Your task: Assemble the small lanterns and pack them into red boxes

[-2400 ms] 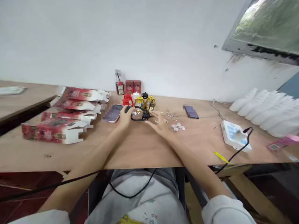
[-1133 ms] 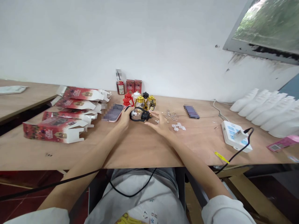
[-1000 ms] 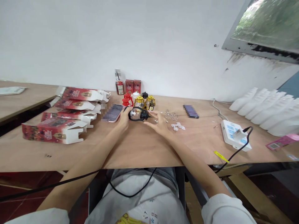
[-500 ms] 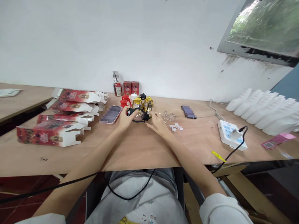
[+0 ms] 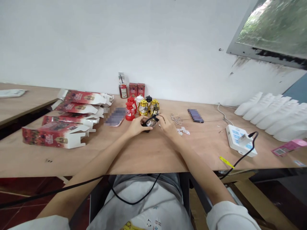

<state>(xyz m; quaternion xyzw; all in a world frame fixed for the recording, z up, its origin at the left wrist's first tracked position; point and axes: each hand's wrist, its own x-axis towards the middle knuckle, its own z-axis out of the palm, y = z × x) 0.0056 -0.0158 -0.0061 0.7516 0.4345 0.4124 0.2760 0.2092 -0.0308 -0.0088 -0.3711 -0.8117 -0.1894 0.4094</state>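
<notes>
Between my two hands is a small black lantern [image 5: 151, 122] with a clear globe, tilted just above the table. My left hand [image 5: 138, 126] is closed around its base end. The fingers of my right hand [image 5: 167, 125] pinch the top end, near its handle; exactly which part they grip is too small to tell. Just behind stand several small lanterns: a red lantern [image 5: 130, 111], a gold lantern [image 5: 143, 107], a white lantern [image 5: 139, 98] and a black-topped lantern [image 5: 148, 98]. Thin wire pieces [image 5: 176, 119] and small white tags [image 5: 182, 131] lie right of my right hand.
Flattened red boxes [image 5: 55, 135] are stacked at left, beside a phone [image 5: 115, 117]. A second phone [image 5: 195, 115] lies right of centre. Further right are a white power strip [image 5: 240, 140] with a black cable, white plastic pieces [image 5: 271, 113] and a pink box [image 5: 287, 147].
The lantern in my hands has turned from lying sideways to a slant, its top now up and to the right. My right hand has shifted slightly right; the view has moved a little.
</notes>
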